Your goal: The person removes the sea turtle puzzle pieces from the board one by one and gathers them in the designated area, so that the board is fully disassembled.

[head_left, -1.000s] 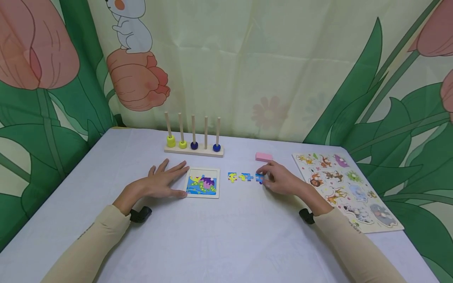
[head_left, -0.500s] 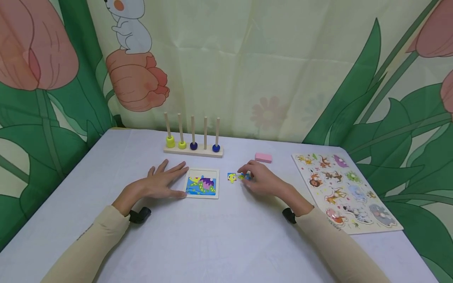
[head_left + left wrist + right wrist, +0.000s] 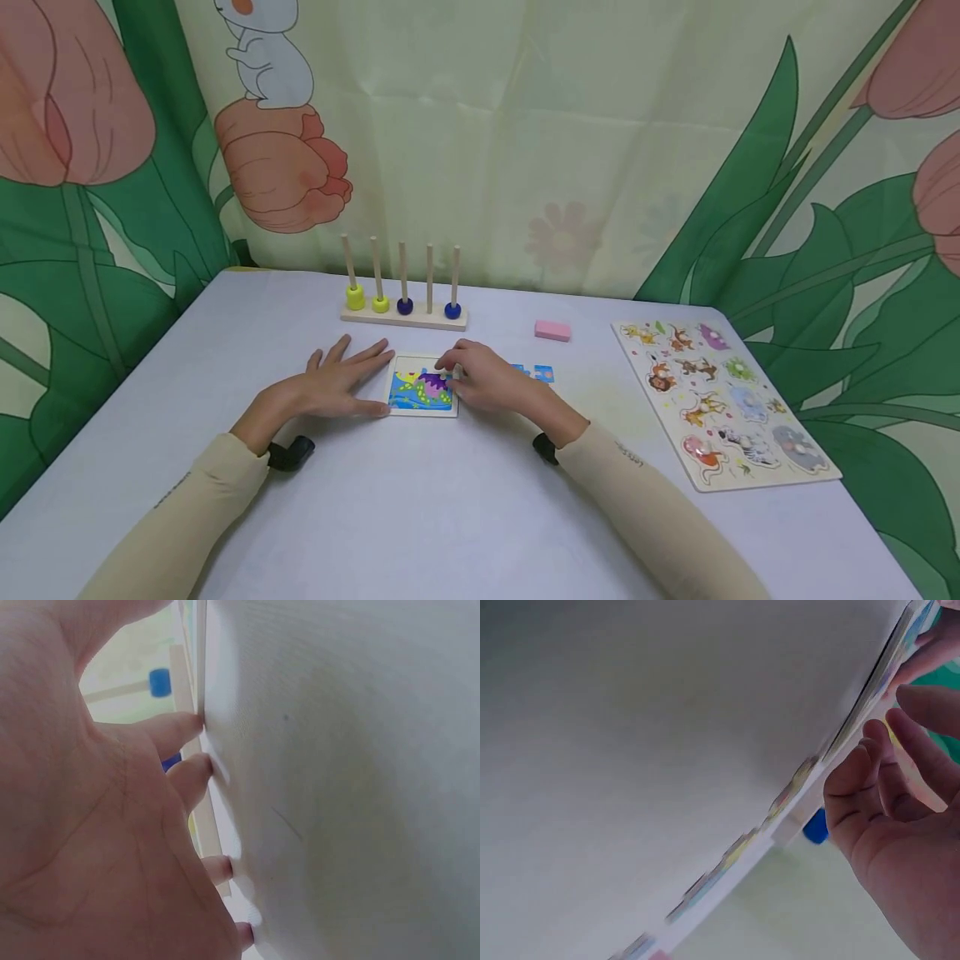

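Observation:
A square wooden puzzle tray (image 3: 422,412) holds a picture in blue, purple and yellow, with bare pale wood along its top. My left hand (image 3: 330,387) is spread on the table, thumb and index fingertips at the tray's left edge. Over the tray's upper right part is my right hand (image 3: 487,379), its fingers loosely bent and no piece visible between them. Several loose jigsaw pieces lie in a row to the right; a blue piece (image 3: 544,373) shows past the hand. In the right wrist view, a yellowish piece (image 3: 791,787) lies nearest the tray.
A wooden peg stand (image 3: 405,317) with yellow and blue beads stands behind the tray. Farther right are a pink block (image 3: 552,331) and a large animal peg puzzle board (image 3: 720,404). A printed curtain (image 3: 480,150) hangs behind the white-covered table.
My right hand has moved left from the farthest loose piece, past the others, to the tray's upper right. My left hand stays at the tray's left edge. The head view has shifted slightly.

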`<state>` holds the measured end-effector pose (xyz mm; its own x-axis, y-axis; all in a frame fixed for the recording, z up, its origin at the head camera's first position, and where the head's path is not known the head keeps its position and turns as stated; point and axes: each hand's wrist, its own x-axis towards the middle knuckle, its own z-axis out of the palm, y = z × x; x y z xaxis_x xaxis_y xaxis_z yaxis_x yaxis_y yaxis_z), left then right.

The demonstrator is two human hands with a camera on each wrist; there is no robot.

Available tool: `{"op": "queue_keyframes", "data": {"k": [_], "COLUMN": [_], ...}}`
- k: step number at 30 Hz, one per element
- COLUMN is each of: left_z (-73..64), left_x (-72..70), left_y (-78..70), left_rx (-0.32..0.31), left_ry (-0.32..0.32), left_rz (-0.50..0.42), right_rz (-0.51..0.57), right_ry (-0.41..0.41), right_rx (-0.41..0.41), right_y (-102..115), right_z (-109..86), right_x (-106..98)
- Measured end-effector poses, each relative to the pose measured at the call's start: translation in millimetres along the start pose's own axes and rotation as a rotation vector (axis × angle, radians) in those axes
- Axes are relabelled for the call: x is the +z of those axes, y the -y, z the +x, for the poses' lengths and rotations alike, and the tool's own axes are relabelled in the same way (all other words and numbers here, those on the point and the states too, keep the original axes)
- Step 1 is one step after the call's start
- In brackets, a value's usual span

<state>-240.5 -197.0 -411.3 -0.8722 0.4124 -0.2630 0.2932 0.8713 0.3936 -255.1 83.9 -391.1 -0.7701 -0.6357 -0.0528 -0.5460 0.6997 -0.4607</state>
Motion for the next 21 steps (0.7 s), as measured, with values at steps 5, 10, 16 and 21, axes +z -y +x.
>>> {"op": "queue_keyframes", "data": {"k": [5, 10, 16, 21], "left_z": [0.5, -1.0, -1.3, -1.0], "left_x": [-0.6, -1.1, -2.2, -2.2], "left_y": [0.1, -0.9, -1.9, -0.9], "left_rx": [-0.001, 0.007, 0.01, 0.013], "left_ry": [0.004, 0.006, 0.008, 0.006], "left_rz": [0.003, -0.001, -0.004, -0.002], "right_rz": [0.0, -0.011, -0.025, -0.045], "right_ry": [0.026, 0.037, 0.067, 0.095], "right_rx": [-0.026, -0.069, -0.093, -0.089], "right_y": [10, 17, 22, 25], "right_z": [14.9, 23.9, 31.9, 37.6], "right_x": [3, 6, 9, 11]}}
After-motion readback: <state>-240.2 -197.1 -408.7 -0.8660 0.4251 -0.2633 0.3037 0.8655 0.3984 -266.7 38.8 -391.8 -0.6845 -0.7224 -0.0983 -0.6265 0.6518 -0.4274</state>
